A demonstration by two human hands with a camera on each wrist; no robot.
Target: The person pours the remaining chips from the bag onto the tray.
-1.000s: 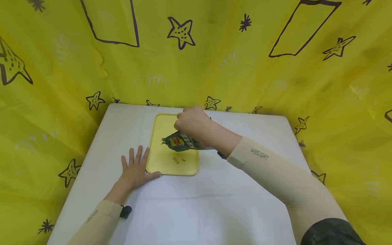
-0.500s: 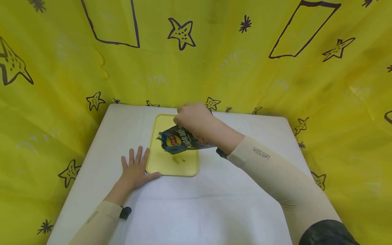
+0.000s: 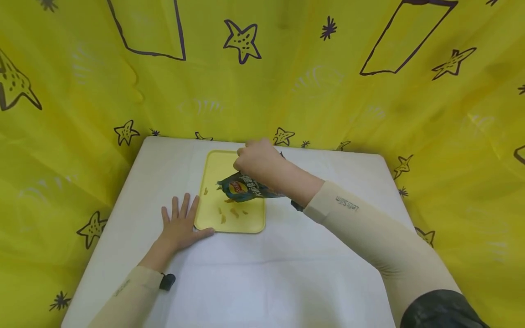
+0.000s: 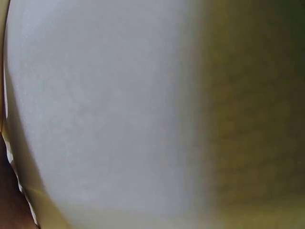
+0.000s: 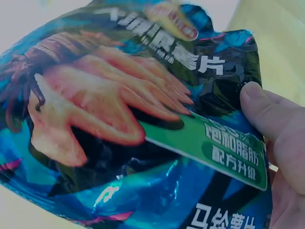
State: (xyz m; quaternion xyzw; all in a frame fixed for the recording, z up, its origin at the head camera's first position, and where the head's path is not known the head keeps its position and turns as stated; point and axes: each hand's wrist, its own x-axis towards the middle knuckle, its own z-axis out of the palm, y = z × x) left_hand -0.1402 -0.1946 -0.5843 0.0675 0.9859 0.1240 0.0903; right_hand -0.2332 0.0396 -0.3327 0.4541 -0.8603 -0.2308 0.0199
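My right hand (image 3: 260, 160) grips a dark blue-green bag of potato chips (image 3: 246, 187) by its side, and the thumb presses on the edge of the printed bag (image 5: 157, 124) in the right wrist view. Tilted over a yellow tray (image 3: 250, 225), the bag has its torn mouth facing left. Several chips (image 3: 234, 212) lie on the tray, and one shows just under the bag's mouth. My left hand (image 3: 179, 230) rests with spread fingers at the tray's left front corner, thumb along the front rim. The left wrist view shows only blurred white cloth and a yellowish strip.
A white-covered table (image 3: 287, 273) carries the tray near its far side. Behind and on both sides hangs a yellow curtain (image 3: 279, 82) with drawn stars. Dark wrist cameras sit on both forearms, over beige sleeves (image 3: 352, 228).
The bag swung out flatter and then back, shaken by my right hand. More chips have landed on the tray, at its left and front. My left hand stays in place.
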